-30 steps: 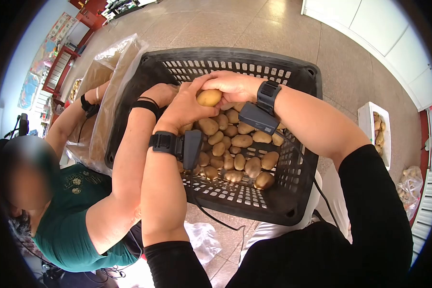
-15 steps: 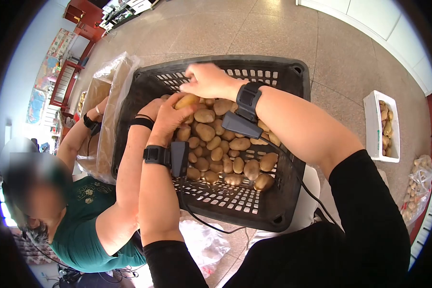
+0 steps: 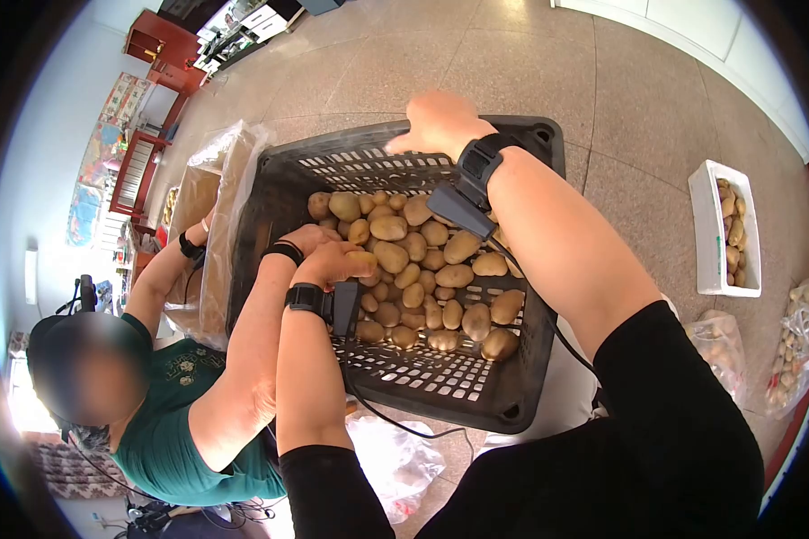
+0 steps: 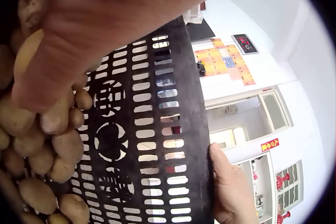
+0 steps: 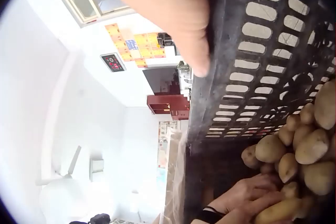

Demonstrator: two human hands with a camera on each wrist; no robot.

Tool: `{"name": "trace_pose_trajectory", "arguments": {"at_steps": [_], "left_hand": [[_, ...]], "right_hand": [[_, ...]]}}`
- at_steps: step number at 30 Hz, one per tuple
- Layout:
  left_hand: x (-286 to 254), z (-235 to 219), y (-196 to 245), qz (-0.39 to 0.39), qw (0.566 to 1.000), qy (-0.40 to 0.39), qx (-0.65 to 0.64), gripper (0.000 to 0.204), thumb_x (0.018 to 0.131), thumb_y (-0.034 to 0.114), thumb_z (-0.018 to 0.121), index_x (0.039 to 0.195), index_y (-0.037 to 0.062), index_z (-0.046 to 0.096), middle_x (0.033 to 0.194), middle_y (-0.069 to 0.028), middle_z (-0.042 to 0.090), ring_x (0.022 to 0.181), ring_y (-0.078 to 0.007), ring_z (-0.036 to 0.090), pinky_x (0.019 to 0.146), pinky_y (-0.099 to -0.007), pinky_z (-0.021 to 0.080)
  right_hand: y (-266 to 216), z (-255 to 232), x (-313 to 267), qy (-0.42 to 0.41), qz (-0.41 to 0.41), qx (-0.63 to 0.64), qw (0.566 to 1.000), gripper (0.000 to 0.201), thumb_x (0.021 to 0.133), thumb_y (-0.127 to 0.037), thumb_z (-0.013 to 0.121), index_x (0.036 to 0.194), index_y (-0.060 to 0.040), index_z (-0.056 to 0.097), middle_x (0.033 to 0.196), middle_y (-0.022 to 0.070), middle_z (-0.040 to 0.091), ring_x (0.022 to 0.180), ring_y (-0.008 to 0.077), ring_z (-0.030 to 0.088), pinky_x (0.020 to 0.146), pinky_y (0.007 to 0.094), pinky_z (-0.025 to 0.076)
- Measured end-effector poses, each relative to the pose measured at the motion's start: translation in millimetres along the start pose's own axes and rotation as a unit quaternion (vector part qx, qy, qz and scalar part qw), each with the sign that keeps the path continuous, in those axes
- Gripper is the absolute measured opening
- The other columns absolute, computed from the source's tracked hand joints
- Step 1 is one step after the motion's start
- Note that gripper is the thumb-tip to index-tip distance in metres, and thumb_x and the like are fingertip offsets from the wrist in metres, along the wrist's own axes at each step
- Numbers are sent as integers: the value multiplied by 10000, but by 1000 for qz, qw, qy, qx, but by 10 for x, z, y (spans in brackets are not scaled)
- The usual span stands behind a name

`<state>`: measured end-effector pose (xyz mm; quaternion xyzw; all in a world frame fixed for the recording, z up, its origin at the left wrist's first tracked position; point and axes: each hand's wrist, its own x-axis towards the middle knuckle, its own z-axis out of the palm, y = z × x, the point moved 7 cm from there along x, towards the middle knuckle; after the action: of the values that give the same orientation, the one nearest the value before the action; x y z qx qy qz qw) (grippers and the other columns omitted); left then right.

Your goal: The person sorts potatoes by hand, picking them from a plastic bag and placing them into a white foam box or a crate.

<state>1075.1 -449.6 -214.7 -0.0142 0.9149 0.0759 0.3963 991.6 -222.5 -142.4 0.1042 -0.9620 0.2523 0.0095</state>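
My left hand [image 3: 328, 262] is low in the black plastic crate [image 3: 404, 386] and holds a yellowish potato [image 3: 361, 263]. Its thumb [image 4: 47, 85] lies against that potato in the left wrist view. Many loose potatoes [image 3: 454, 274] cover the crate floor beside it. At the far wall my right hand [image 3: 440, 121] grips the crate's top rim. The thumb [image 5: 184, 19] lies along the rim in the right wrist view, while the fingers on the outer side are hidden. Another person's hand [image 3: 307, 241] reaches into the crate right next to my left hand.
A cardboard box lined with clear plastic [image 3: 229, 234] stands against the crate's left side, the other person's second arm [image 3: 157, 283] reaching into it. On the floor at right are a white box of potatoes [image 3: 706, 234] and bags of potatoes [image 3: 791, 350]. Cables [image 3: 404, 427] run from my wrist cameras.
My right hand has left the potato and moved away to the crate's far rim. My left hand has carried the potato lower, toward the crate's left side.
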Motion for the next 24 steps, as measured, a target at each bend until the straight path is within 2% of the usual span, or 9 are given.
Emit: {"name": "trace_pose_trajectory", "arguments": {"at_steps": [3, 5, 9, 11, 13, 15, 19, 22, 24], "left_hand": [[128, 71, -126, -13, 1000, 24, 2, 530, 647, 366, 691, 1089, 94, 583, 799, -73, 582, 649, -140, 562, 454, -268, 451], [130, 15, -127, -8, 997, 76, -4, 535, 667, 347, 695, 1118, 84, 578, 789, -73, 609, 641, -150, 563, 482, -269, 462], [61, -75, 39, 21, 988, 148, -36, 514, 681, 323, 697, 1118, 75, 586, 771, -80, 632, 678, -160, 588, 494, -275, 478], [191, -75, 14, 52, 971, 202, -119, 511, 662, 349, 710, 1082, 78, 608, 752, -107, 646, 714, -215, 615, 560, -305, 500], [317, -12, 32, 89, 966, 241, 8, 528, 638, 420, 705, 1050, 98, 626, 839, -179, 643, 826, -340, 589, 757, -382, 472], [438, 115, 33, 88, 960, 236, 124, 521, 637, 426, 704, 1030, 93, 631, 884, -188, 633, 955, -378, 527, 837, -395, 432], [495, -22, 131, 95, 970, 208, 87, 536, 615, 419, 721, 1033, 98, 626, 899, -201, 624, 1010, -419, 473, 884, -403, 397], [641, -161, 72, 95, 957, 263, 74, 508, 634, 370, 715, 1061, 116, 612, 1110, -203, 547, 1033, -409, 459, 877, -391, 409], [474, -256, 261, 93, 889, 401, 202, 421, 732, 270, 632, 1129, 142, 574, 1318, -177, 368, 1133, -393, 394, 880, -423, 409]], "right_hand": [[108, 13, -7, -54, 12, 3, 998, 503, 705, -482, 642, 808, 9, 652, 723, 135, 633, 696, 275, 621, 652, 394, 492], [214, 1, -11, -87, 71, -20, 993, 404, 718, -443, 648, 866, -69, 679, 858, 83, 662, 817, 254, 631, 685, 379, 491], [141, 37, -36, -80, 60, -55, 993, 408, 711, -456, 650, 906, -99, 680, 877, 64, 664, 830, 257, 630, 703, 394, 487], [122, 7, -40, -59, 50, -89, 993, 407, 707, -469, 646, 914, -120, 682, 889, 65, 663, 842, 256, 627, 715, 384, 483], [135, -34, -40, -53, 47, -100, 992, 417, 708, -489, 635, 915, -131, 685, 894, 68, 662, 863, 250, 623, 733, 369, 477], [144, 9, -36, -85, 34, -102, 990, 385, 708, -466, 634, 903, -138, 687, 891, 65, 662, 865, 240, 623, 736, 363, 477], [135, 2, -53, -50, 14, -70, 996, 311, 694, -378, 647, 880, -132, 686, 883, 65, 662, 841, 232, 629, 703, 351, 486], [140, 42, -48, -51, 23, -45, 997, 307, 687, -366, 662, 877, -126, 685, 871, 71, 663, 836, 232, 630, 710, 347, 488], [136, 24, -44, -41, 21, -42, 998, 306, 685, -364, 666, 873, -124, 685, 866, 72, 664, 831, 232, 631, 714, 349, 489]]}}
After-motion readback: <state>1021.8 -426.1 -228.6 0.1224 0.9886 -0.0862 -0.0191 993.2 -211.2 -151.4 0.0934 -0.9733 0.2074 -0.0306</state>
